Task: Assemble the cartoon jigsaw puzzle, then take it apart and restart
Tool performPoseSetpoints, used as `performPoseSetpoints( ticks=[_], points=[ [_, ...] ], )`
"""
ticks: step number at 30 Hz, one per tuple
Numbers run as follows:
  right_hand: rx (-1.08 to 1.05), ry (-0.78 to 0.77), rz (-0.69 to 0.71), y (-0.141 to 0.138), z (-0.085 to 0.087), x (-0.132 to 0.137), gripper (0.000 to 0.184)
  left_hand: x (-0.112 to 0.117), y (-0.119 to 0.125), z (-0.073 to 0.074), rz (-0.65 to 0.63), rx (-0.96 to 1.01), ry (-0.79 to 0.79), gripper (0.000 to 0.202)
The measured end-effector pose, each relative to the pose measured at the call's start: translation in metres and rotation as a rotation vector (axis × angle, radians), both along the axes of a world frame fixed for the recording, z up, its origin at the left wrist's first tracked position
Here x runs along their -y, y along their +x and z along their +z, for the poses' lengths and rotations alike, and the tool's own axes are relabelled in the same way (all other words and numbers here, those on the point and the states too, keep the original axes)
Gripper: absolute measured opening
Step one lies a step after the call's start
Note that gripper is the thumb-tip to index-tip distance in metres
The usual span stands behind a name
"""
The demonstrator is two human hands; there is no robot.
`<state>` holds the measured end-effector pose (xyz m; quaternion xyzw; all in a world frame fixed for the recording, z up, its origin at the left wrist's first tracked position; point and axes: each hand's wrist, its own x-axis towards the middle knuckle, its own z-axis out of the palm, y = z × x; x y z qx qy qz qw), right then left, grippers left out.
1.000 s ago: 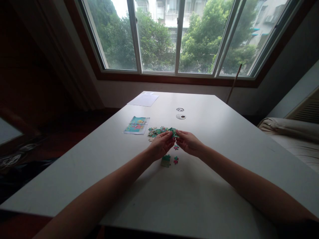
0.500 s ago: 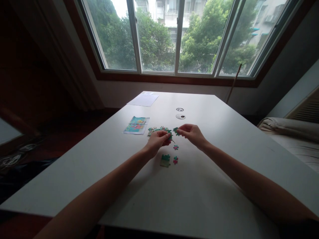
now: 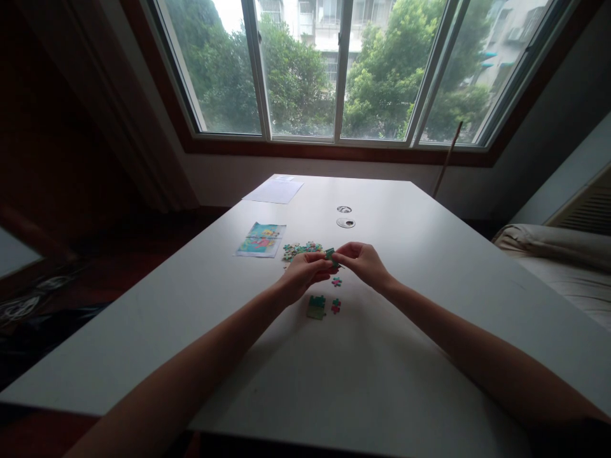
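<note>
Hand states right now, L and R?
Left hand: closed, holding green puzzle pieces, count unclear.
Right hand: closed, pinching at the same green puzzle pieces.

head camera | from near end of table point(image 3: 344, 381) | facing forward-down | window point(image 3: 303, 83) beyond

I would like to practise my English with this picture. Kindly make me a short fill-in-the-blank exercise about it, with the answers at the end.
1. The left hand and the right hand hold puzzle pieces that are mainly ____ in colour.
2. As the person sees it, the picture sheet lies to the ____ of the loose pile.
3. Beyond the hands lie ____ round items.
4. The colour of the table is ____.

Missing words: green; left; two; white.
</note>
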<state>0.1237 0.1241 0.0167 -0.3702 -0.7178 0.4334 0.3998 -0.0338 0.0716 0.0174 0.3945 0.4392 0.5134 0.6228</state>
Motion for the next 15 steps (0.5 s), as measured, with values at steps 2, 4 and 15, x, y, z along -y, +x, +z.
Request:
performPoseSetpoints(
  ticks=[2, 4, 15],
  points=[
    [0.017, 0.047, -0.022, -0.0001, 0.0, 0.0003, 0.029, -0.001, -0.0001, -0.0011, 0.006, 0.017, -0.005, 0.015],
    [0.007, 0.035, -0.026, -0.0006, 0.0003, 0.0008, 0.03, -0.002, -0.0001, -0.0018, 0.015, 0.035, -0.011, 0.016],
    [-0.194, -0.568, 0.173, -0.0006, 0.0034, 0.0011, 0.022, -0.006, -0.0045, -0.0044, 0.11, 0.122, -0.048, 0.003]
  ],
)
